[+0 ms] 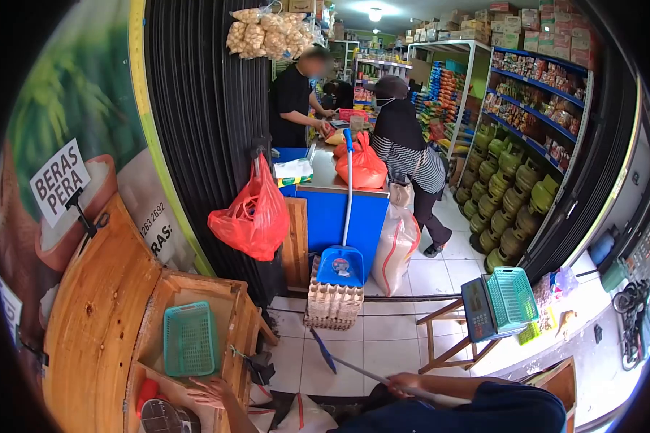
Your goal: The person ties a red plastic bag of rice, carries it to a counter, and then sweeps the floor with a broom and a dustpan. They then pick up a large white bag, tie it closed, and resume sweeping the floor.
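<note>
My right hand [406,382] is closed around a thin silver pole [361,372] with a blue end [323,352]. The pole slants low over the white floor tiles. My blue sleeve [498,410] fills the bottom edge. My left hand [211,393] is spread open with its fingers apart, holding nothing, at the front edge of a wooden bin [195,289]. A teal plastic basket [190,339] lies inside that bin, just above the hand.
A blue dustpan [339,263] leans on the blue counter [332,209], above stacked egg trays [332,303]. A red bag [253,216] hangs at left. A scale and teal basket [511,296] sit on a wooden stool. Green gas canisters [505,195] line the right. Two people stand at the counter.
</note>
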